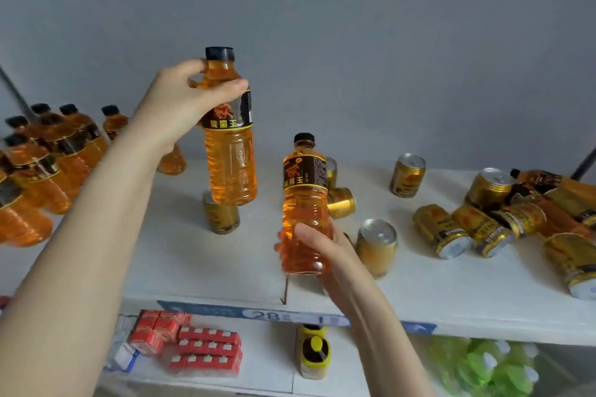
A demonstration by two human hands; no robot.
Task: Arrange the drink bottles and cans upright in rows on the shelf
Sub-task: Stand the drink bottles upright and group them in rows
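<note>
Left hand, bottle, white shelf, grey wall.

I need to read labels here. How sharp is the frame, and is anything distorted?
Head view: soft, even light, faint shadows; the label on the bottle in the left hand is legible; wide-angle stretch smears the bottles at the left edge and the fallen cans at right; the price strip is blurred.
</note>
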